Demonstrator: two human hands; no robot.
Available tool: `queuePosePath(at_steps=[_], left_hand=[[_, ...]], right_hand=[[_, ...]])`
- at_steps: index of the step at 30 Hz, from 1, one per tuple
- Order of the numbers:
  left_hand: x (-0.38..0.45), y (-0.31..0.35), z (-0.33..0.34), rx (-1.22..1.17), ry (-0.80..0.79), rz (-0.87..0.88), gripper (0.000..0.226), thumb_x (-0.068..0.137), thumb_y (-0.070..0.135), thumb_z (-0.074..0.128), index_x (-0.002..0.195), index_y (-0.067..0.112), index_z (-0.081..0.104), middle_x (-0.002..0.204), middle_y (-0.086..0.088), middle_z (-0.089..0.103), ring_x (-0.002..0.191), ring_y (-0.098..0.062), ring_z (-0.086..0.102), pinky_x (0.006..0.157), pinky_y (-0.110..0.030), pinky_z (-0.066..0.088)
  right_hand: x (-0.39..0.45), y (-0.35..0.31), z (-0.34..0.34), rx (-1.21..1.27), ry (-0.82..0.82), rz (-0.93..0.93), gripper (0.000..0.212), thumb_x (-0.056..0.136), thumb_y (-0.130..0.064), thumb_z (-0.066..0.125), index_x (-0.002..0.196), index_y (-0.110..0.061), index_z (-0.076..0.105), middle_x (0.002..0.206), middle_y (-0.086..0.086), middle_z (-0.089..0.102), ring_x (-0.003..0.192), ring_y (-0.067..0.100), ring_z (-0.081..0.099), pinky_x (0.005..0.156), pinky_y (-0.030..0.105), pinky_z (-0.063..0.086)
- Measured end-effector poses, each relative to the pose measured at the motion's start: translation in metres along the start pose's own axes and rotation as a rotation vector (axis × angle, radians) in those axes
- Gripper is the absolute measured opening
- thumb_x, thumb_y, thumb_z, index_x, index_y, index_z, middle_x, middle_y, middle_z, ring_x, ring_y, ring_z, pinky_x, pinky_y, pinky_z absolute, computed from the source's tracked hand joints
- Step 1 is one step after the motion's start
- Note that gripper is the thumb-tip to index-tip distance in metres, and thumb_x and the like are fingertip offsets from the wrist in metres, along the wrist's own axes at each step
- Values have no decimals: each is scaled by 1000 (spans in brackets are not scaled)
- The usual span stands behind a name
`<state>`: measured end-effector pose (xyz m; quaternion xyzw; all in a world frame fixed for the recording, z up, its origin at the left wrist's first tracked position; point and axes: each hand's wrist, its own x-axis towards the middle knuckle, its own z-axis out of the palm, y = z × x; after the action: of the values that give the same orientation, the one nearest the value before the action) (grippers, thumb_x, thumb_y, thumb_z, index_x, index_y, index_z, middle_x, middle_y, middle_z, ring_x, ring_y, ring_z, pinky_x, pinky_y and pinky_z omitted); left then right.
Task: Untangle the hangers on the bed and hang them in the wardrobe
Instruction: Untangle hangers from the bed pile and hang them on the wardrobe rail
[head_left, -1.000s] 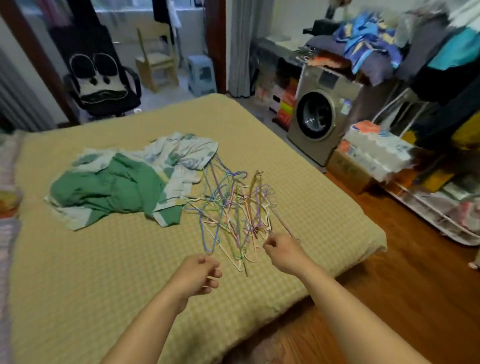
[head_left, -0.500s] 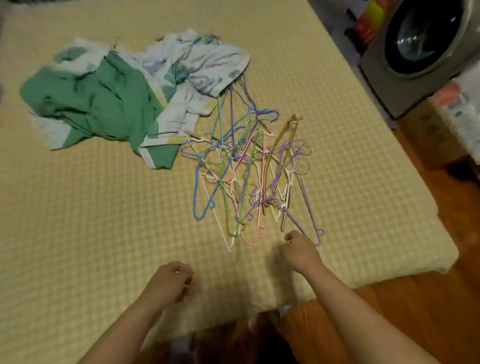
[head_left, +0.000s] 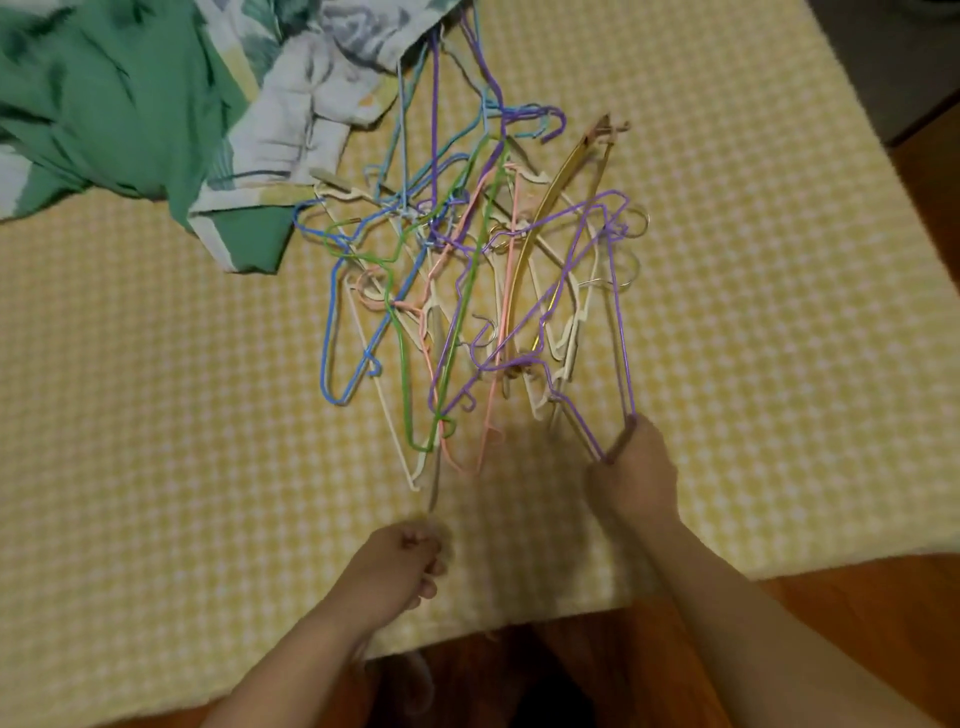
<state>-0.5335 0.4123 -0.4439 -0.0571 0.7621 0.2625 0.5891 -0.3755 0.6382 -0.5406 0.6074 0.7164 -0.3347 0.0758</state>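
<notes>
Two bare forearms are entering from the bottom edge, their elbows cut off by the frame, and reaching over the near edge of the bed (head_left: 156, 519), which is wearing a yellow checked cover. The left hand (head_left: 402, 564) is hovering just inside that edge, fingers curled toward the palm; motion blur is making it impossible to tell whether anything thin is lying between them, though a blurred pale wire is ending just beyond the knuckles. The right hand (head_left: 631, 470), farther in and toward the right edge, is pinching the near corner of a purple hanger (head_left: 621, 332), its fingertips hidden behind the wire and the back of the hand. That hanger is running back into the tangle of hangers (head_left: 467, 270), blue, green, pink, purple, cream and gold, lying at the middle of the bed, with single frames hard to separate. Beyond it, toward the far left corner, a green and white printed cloth (head_left: 130, 104) is lying crumpled, covering the farthest hanger ends and being cropped by the top edge.
</notes>
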Motion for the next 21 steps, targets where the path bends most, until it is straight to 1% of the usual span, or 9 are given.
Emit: queuePosePath(at_steps=[3, 6, 9, 12, 14, 16, 18, 20, 21], left_hand=[[-8, 15, 9, -5, -34, 137, 13, 100, 12, 53, 94, 12, 65, 86, -11, 70, 67, -18, 61, 59, -28, 43], [-21, 29, 18, -96, -74, 317, 16, 98, 18, 59, 110, 23, 68, 106, -4, 73, 89, -13, 68, 78, -30, 52], [-33, 42, 16, -228, -176, 462, 34, 95, 33, 63, 130, 34, 62, 124, 5, 69, 113, -11, 66, 95, -32, 51], [-41, 56, -2, -365, -115, 524, 40, 91, 39, 55, 131, 35, 62, 121, 1, 71, 105, -17, 69, 85, -28, 53], [-41, 53, -25, -444, -16, 517, 41, 90, 45, 51, 129, 37, 61, 119, 0, 71, 99, -21, 70, 78, -35, 56], [-37, 42, -49, -489, 80, 503, 39, 96, 47, 43, 130, 38, 59, 121, 1, 70, 104, -25, 70, 79, -43, 56], [-36, 26, -71, -522, 170, 515, 37, 101, 44, 38, 130, 36, 58, 125, 1, 68, 108, -27, 69, 85, -51, 54], [-38, 10, -90, -546, 242, 526, 35, 101, 44, 38, 127, 37, 60, 127, 1, 66, 107, -28, 69, 85, -49, 54], [-38, 3, -96, -553, 262, 522, 35, 101, 43, 38, 127, 37, 61, 127, 1, 66, 107, -29, 69, 81, -46, 55]], right_hand=[[-33, -6, -19, 371, -38, 45, 71, 59, -32, 77, 123, -23, 48, 104, -1, 57, 92, 19, 58, 80, 35, 49], [-77, -33, -25, 554, -111, -60, 61, 71, -11, 80, 116, -35, 45, 78, -5, 48, 64, 8, 46, 59, 21, 40], [-121, -75, -14, 698, -346, -183, 57, 78, -12, 81, 121, -29, 48, 76, -12, 51, 60, 4, 47, 52, 25, 43], [-149, -111, 2, 810, -629, -352, 58, 82, 3, 73, 124, -27, 46, 82, -3, 58, 59, 2, 52, 45, 21, 44], [-149, -119, 21, 723, -709, -423, 55, 81, -6, 77, 126, -25, 52, 89, -4, 59, 70, 2, 54, 63, 23, 49], [-136, -113, 37, 557, -705, -404, 40, 82, -21, 77, 120, -24, 62, 94, -16, 57, 82, -1, 53, 80, 22, 48], [-117, -109, 53, 526, -611, -278, 10, 86, -18, 69, 95, -22, 70, 82, -14, 61, 74, 3, 54, 72, 19, 47], [-84, -110, 69, 444, -478, -135, 22, 86, -13, 61, 66, -22, 62, 69, -9, 65, 64, 5, 57, 62, 19, 44], [-68, -114, 74, 412, -382, -49, 17, 84, -21, 60, 68, -23, 62, 74, -5, 68, 68, 9, 62, 65, 23, 47]])
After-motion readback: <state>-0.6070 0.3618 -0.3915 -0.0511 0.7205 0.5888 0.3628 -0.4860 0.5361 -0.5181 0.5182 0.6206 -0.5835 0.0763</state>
